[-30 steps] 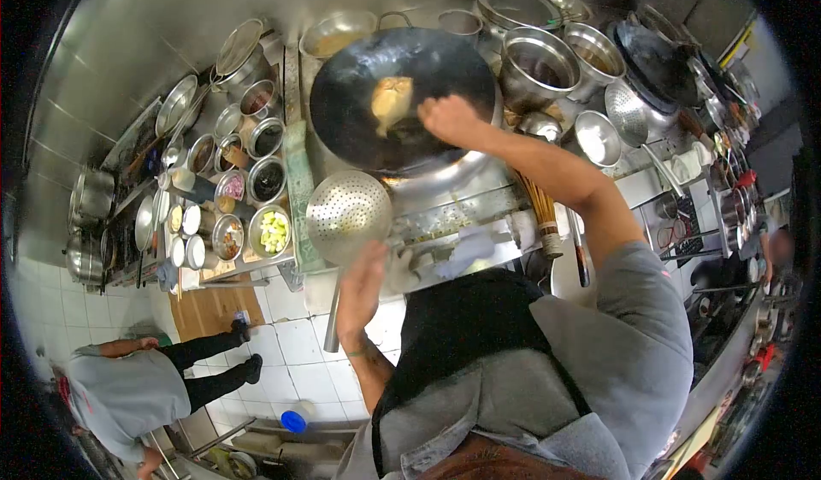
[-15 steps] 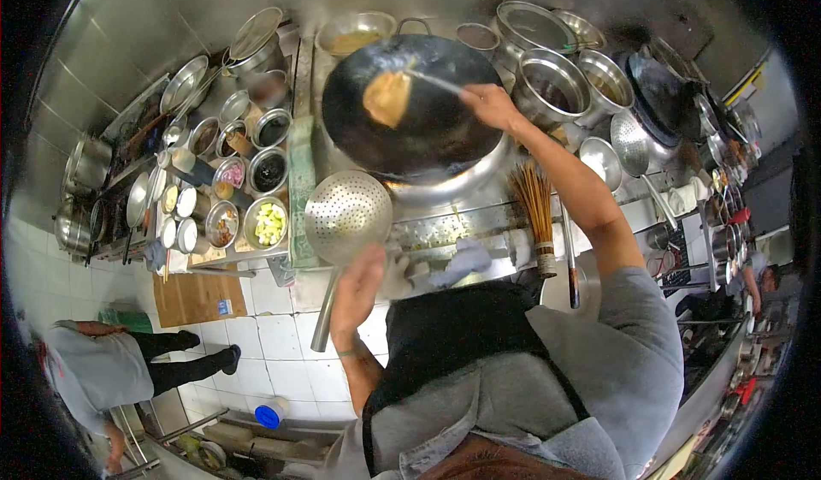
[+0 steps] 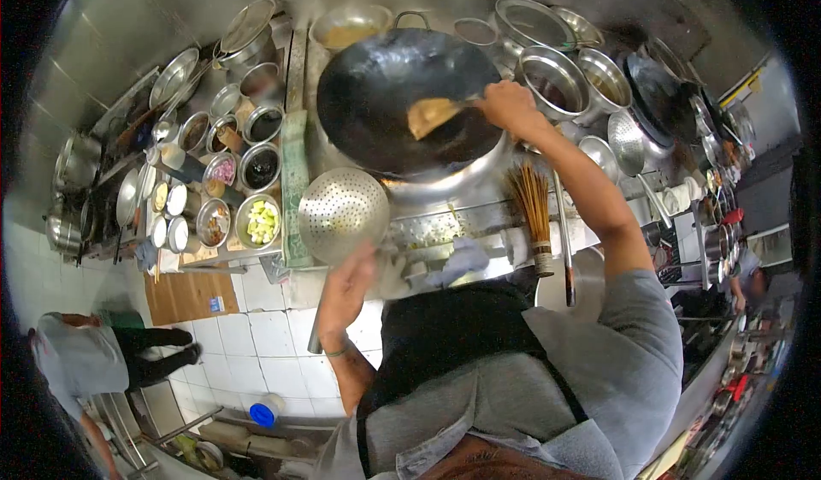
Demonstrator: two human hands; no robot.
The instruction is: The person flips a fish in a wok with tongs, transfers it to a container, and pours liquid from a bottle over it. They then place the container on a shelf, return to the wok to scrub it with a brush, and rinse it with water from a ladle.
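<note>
My right hand (image 3: 510, 108) is closed around the handle of a metal cooking utensil (image 3: 469, 101) over a large dark wok (image 3: 368, 129). A golden-brown piece of food (image 3: 430, 116) covers the utensil's head, which is hidden. My left hand (image 3: 346, 296), smeared by motion, has its fingers extended and overlaps the handle of a perforated skimmer (image 3: 344, 210). The skimmer's round bowl rests at the counter's front, left of the wok.
Seasoning containers crowd the left, including a bowl of chopped pale-green pieces (image 3: 258, 222). A bamboo wok brush (image 3: 532, 215) stands right of the wok, near steel pots (image 3: 554, 82). Another person (image 3: 85, 356) stands at far left; a blue-lidded tub (image 3: 263, 413) is on the floor.
My right hand has shifted right, and the food has moved right and down across the wok. My left hand now overlaps more of the skimmer's handle.
</note>
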